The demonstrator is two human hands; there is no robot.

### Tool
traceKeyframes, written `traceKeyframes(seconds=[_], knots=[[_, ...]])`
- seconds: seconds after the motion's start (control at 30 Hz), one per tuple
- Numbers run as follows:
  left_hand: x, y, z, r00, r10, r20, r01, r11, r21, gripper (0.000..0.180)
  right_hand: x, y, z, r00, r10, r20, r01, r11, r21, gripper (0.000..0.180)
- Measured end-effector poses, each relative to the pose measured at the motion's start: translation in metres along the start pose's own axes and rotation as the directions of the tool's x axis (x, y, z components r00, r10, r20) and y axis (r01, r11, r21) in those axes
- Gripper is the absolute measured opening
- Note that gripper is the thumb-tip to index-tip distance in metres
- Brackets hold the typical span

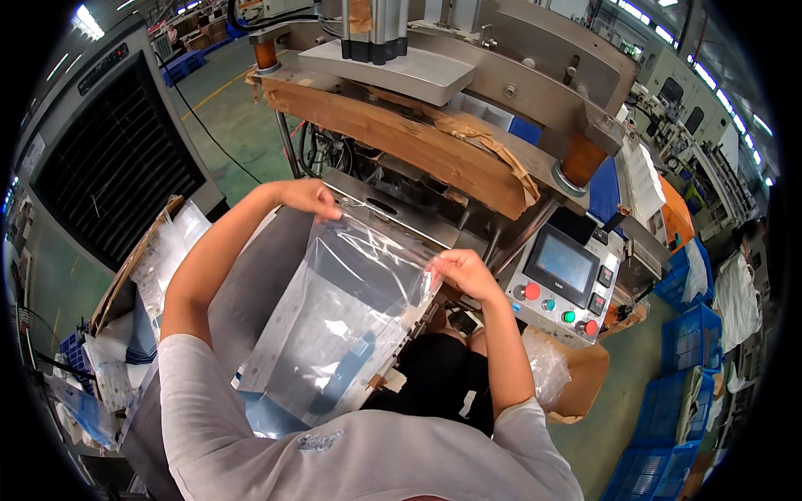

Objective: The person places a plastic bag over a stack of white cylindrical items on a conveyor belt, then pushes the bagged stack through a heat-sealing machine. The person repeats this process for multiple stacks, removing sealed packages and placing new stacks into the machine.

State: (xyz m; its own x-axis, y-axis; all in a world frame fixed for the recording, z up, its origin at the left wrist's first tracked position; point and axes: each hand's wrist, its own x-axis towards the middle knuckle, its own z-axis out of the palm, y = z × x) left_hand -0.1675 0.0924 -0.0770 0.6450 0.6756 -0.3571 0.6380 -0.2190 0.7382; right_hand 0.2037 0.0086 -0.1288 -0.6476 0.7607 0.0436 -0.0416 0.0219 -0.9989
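We hold a clear bag (351, 292) by its top edge over the grey surface (259, 284), right in front of the press (418, 83). Left hand (311, 198) pinches one corner, right hand (458, 271) the other. Risk: film's slick & thin, so a loose pinch could drop a corner, or the edge could snag near the press.

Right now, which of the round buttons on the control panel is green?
The small green button on the control panel, in the row under the screen. A larger red button sits to its left, another red one to its right.
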Motion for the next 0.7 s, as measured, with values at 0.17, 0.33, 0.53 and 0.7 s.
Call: traceKeyframes(seconds=[0.17,0.33,0.53,0.7], knots=[[0.037,-0.043,-0.066,0.98,0.041,-0.193,-0.058,0.995,-0.084,0.034,0.05,0.019,-0.043,0.917,-0.185,-0.353,0.197,0.98,-0.003,0.029],[0.107,-0.072,-0.085,0.74,0.203,-0.641,-0.263,0.965,0.002,0.02,0.13,0.075,-0.087,0.647,-0.361,-0.671,0.244,0.933,-0.266,0.019],[0.173,-0.061,-0.096,0.526,0.286,-0.801,-0.092,0.955,0.281,0.021,0.174,0.068,-0.113,0.451,-0.537,-0.713,0.097,0.824,-0.559,0.021],[0.154,-0.057,-0.117,0.486,0.26,-0.834,0.045,0.946,0.321,0.023,0.162,0.067,-0.107,0.342,-0.714,-0.611,-0.012,0.646,-0.763,0.023]])
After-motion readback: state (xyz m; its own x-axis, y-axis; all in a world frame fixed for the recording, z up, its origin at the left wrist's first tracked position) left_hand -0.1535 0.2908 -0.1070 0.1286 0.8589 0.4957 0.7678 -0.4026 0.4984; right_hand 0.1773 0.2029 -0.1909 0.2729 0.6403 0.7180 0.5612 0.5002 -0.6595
